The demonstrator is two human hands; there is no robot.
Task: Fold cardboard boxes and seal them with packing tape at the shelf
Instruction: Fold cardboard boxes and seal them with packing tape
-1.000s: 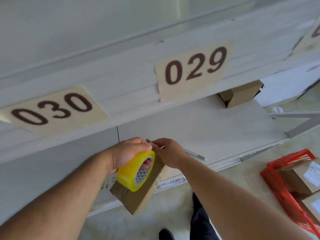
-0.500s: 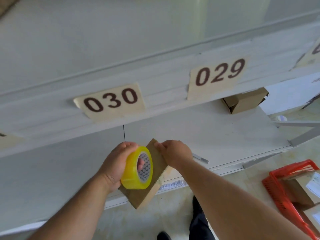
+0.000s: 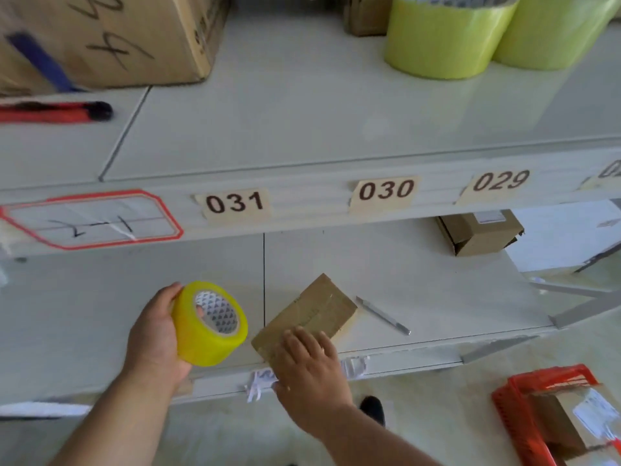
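On shelf: small box (image 3: pixel 312 314) now lying flat, no longer lifted.
Left hand (image 3: pixel 153 334): grips tape roll (image 3: pixel 208 322).
Right hand (image 3: pixel 311 368): fingers straight, pressing box.
Red basket (image 3: pixel 510 418): parcels inside.

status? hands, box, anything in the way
Left hand grips the yellow tape roll, off the box. Right hand rests flat on the small cardboard box, lying on the lower shelf. Metal blade lies just right of it.
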